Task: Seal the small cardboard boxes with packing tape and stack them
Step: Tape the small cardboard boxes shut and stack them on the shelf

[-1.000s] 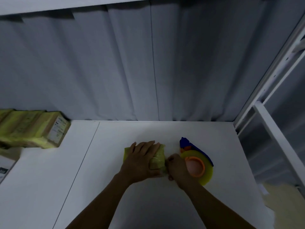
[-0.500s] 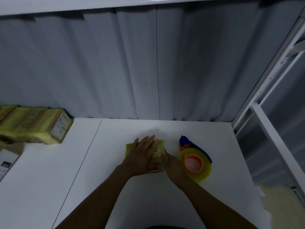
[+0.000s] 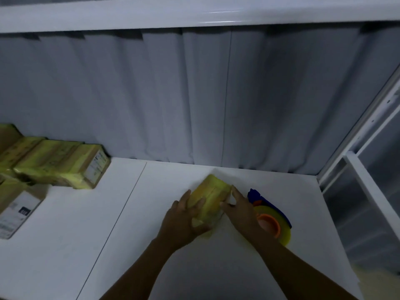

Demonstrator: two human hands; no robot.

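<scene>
Left hand (image 3: pixel 184 218): we see it curled round the taped box (image 3: pixel 213 194), on its left side.
Right hand (image 3: pixel 240 211): it pinches the right edge.
Tape dispenser (image 3: pixel 273 226): near the right edge of the counter (image 3: pixel 86 234).

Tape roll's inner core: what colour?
Orange, inside the yellowish tape roll on a blue dispenser; head view, dim light.

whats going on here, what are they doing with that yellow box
A person holds a small box, covered in yellow tape, with both hands on a white table. The left hand grips its near left side and the right hand holds its right side. The tape dispenser lies untouched just right of the hands. More taped boxes are piled at the table's far left.
</scene>
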